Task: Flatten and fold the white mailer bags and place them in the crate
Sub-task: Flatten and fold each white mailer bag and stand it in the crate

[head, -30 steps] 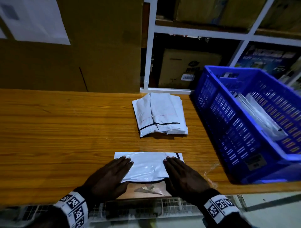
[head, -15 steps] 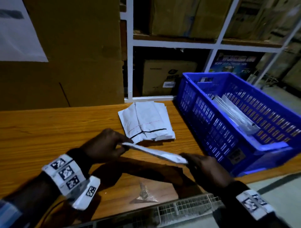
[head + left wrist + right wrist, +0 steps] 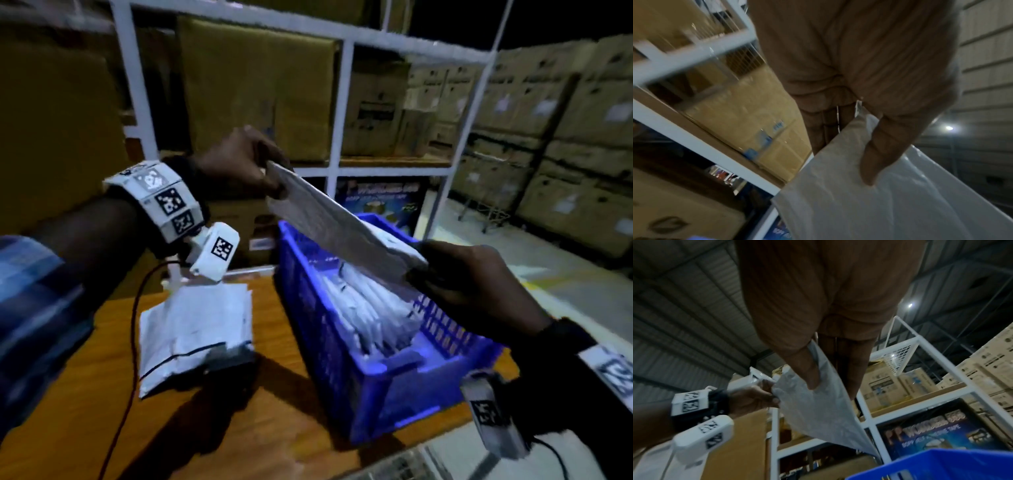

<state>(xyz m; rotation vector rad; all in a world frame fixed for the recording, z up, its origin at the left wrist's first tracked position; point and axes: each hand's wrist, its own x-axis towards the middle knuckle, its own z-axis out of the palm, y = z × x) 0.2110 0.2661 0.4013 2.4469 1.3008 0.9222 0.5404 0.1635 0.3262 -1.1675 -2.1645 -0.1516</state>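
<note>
- Setting: a dim warehouse, with a white shelving frame [image 3: 337,113] holding cardboard boxes [image 3: 260,92] behind a wooden counter [image 3: 239,421].
- Task item: one folded white mailer bag [image 3: 337,233] is held clear of the counter, in the air above the blue crate [image 3: 387,387].
- Left hand [image 3: 239,162]: pinches the upper, far end of the bag; in the left wrist view the thumb [image 3: 877,155] lies across the bag's face with the fingers behind it.
- Right hand [image 3: 469,277]: grips the lower, near end, thumb on one face and fingers on the other, as the right wrist view shows.
- Governing relation: the bag's long axis slopes from the raised left hand down to the right hand and lies roughly along the crate's length. The right hand is the nearer to the crate's opening, so in my judgement that end would lead on lowering.
- Crate contents: white mailer bags [image 3: 370,308] stand packed on edge inside; a slot for the held bag cannot be confirmed.
- Remaining stock: a stack of mailer bags [image 3: 195,329] lies on the counter just left of the crate.
</note>
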